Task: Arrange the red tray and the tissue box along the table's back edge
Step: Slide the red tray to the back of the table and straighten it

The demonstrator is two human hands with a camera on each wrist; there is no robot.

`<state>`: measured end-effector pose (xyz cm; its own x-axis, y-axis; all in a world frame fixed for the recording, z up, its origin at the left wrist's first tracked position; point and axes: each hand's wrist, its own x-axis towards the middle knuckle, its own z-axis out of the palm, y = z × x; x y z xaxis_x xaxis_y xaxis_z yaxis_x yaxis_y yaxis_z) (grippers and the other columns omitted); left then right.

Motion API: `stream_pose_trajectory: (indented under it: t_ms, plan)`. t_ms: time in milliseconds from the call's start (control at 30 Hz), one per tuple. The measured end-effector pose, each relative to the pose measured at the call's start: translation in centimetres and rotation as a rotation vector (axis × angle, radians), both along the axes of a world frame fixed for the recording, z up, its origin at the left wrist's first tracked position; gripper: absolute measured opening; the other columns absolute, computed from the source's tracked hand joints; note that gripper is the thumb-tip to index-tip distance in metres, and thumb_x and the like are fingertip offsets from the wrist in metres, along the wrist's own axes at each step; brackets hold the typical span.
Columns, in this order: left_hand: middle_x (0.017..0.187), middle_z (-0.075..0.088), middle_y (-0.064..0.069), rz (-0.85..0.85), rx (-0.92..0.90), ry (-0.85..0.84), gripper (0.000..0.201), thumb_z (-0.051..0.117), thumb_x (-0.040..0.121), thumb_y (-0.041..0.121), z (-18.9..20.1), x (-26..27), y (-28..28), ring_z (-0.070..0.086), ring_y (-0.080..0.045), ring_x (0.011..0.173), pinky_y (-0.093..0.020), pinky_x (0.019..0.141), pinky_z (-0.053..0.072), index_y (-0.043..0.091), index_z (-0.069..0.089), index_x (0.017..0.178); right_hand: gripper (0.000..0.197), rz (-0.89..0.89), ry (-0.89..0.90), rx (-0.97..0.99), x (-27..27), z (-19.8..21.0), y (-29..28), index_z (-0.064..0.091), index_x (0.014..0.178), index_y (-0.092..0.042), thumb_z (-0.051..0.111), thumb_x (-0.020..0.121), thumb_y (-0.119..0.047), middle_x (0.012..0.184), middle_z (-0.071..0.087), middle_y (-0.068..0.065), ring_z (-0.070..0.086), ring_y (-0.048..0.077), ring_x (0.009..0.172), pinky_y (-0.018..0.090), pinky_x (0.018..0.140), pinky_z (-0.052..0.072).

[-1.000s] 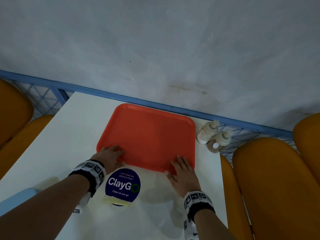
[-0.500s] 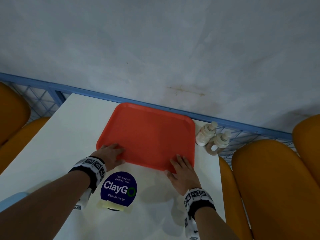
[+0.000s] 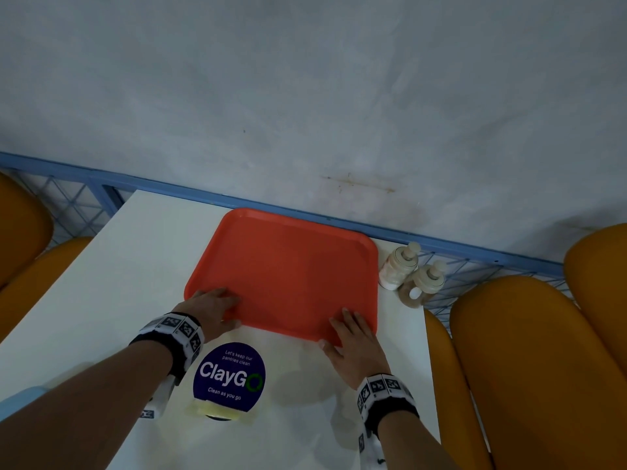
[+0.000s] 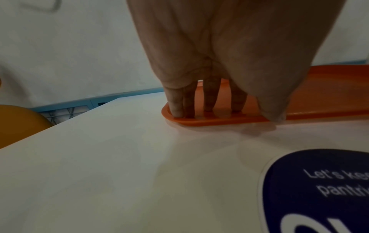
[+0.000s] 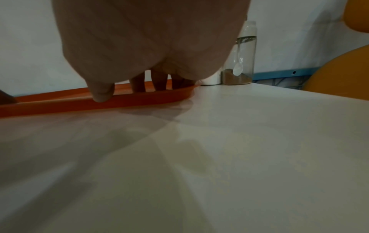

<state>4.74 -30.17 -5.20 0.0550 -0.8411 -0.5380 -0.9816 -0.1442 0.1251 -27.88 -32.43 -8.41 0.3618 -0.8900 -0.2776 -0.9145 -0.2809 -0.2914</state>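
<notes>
The red tray (image 3: 288,276) lies flat on the white table (image 3: 118,266), its far edge close to the table's back edge. My left hand (image 3: 217,303) rests on the tray's near left corner, fingers (image 4: 209,97) straight on the tray floor and thumb at the near rim. My right hand (image 3: 353,337) presses on the near right corner the same way, with its thumb (image 5: 101,93) over the rim. A light blue object (image 3: 20,398) shows at the lower left edge, mostly behind my left forearm; I cannot tell what it is.
Two pump bottles (image 3: 397,266) (image 3: 424,283) stand just right of the tray at the back right corner. A round blue ClayGo sticker (image 3: 229,378) is on the table between my wrists. Orange chairs (image 3: 526,368) flank both sides. A blue rail (image 3: 475,256) and wall run behind.
The tray has slid a little away from the sticker toward the back edge, with both hands staying on its near corners.
</notes>
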Motion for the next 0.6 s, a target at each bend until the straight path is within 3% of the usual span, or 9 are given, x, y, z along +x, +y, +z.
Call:
stream_pose_trajectory:
  t_ms: [167, 333, 433, 533, 600]
  plan:
    - [0.152, 0.032, 0.005, -0.023, -0.004, -0.010, 0.059, 0.044, 0.088, 0.061, 0.5, -0.1, 0.1, 0.034, -0.036, 0.136, -0.053, 0.109, 0.037, 0.038, 0.031, 0.141, 0.085, -0.007, 0.008, 0.002, 0.2, 0.2, 0.1, 0.029, 0.146, -0.034, 0.010, 0.076, -0.079, 0.161, 0.015, -0.005, 0.003, 0.020, 0.148, 0.042, 0.119, 0.013]
    - [0.147, 0.038, -0.001, -0.041, -0.012, 0.041, 0.064, 0.045, 0.087, 0.063, 1.6, 0.5, 0.3, 0.039, -0.035, 0.131, -0.051, 0.107, 0.039, 0.028, 0.035, 0.140, 0.070, 0.006, 0.037, 0.064, 0.3, 0.8, -0.7, 0.031, 0.146, -0.030, 0.033, 0.088, -0.070, 0.160, 0.019, -0.002, 0.006, 0.021, 0.147, 0.043, 0.119, 0.015]
    - [0.149, 0.035, -0.007, -0.074, -0.040, 0.084, 0.069, 0.044, 0.088, 0.062, 3.2, 1.4, 1.7, 0.039, -0.034, 0.132, -0.050, 0.107, 0.039, 0.025, 0.029, 0.145, 0.070, -0.035, -0.047, 0.039, 0.7, 3.0, 0.1, 0.042, 0.140, -0.026, 0.034, 0.086, -0.070, 0.152, 0.037, 0.000, 0.024, 0.023, 0.142, 0.043, 0.114, 0.028]
    - [0.148, 0.039, -0.005, -0.089, -0.084, 0.166, 0.064, 0.045, 0.090, 0.059, 5.9, 3.5, 4.7, 0.045, -0.029, 0.129, -0.046, 0.106, 0.040, 0.025, 0.034, 0.144, 0.043, -0.071, -0.153, -0.030, 2.0, 6.1, 3.6, 0.057, 0.126, -0.024, 0.050, 0.093, -0.050, 0.134, 0.054, 0.000, 0.043, 0.020, 0.125, 0.037, 0.101, 0.041]
    - [0.146, 0.043, -0.003, -0.088, -0.114, 0.234, 0.060, 0.045, 0.090, 0.059, 8.0, 5.6, 7.9, 0.048, -0.025, 0.126, -0.044, 0.106, 0.040, 0.028, 0.038, 0.141, 0.033, -0.092, -0.236, -0.079, 3.7, 8.1, 7.3, 0.063, 0.120, -0.023, 0.057, 0.092, -0.040, 0.126, 0.059, -0.001, 0.050, 0.018, 0.117, 0.031, 0.094, 0.042]
